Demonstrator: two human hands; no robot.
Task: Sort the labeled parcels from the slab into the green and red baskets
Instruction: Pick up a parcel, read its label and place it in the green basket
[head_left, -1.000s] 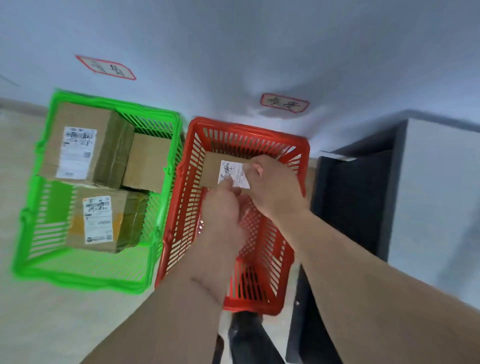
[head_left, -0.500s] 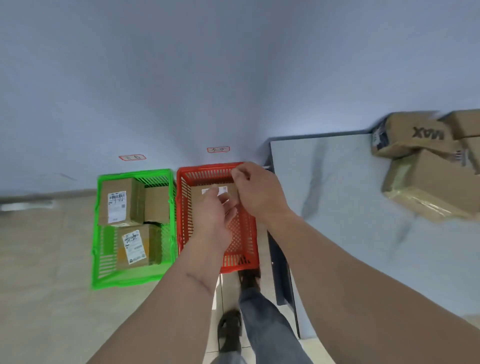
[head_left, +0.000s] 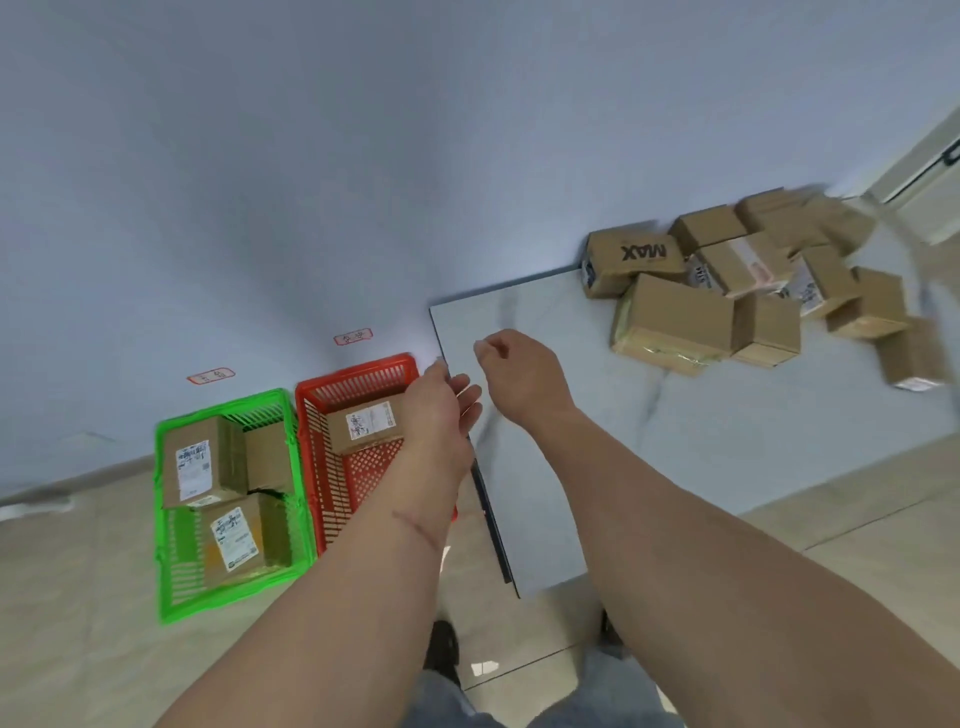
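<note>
A small labeled parcel (head_left: 363, 423) lies in the red basket (head_left: 337, 483) on the floor. The green basket (head_left: 171, 525) to its left holds three cardboard parcels (head_left: 202, 462). My left hand (head_left: 441, 410) hovers over the red basket's right edge, fingers relaxed, holding nothing. Above the slab's (head_left: 571, 467) left end, my right hand (head_left: 519, 374) hangs with fingers loosely curled and empty. Several parcels (head_left: 727, 291) are heaped at the slab's far right end.
Two red-bordered labels (head_left: 353, 336) are stuck on the wall above the baskets. The slab's dark edge (head_left: 488, 499) runs right beside the red basket. My legs and feet (head_left: 441, 649) stand on the tiled floor below.
Both hands let go of the small parcel, which now lies in the red basket. The hands moved up and right toward the slab, and the view swung right to show the parcel pile.
</note>
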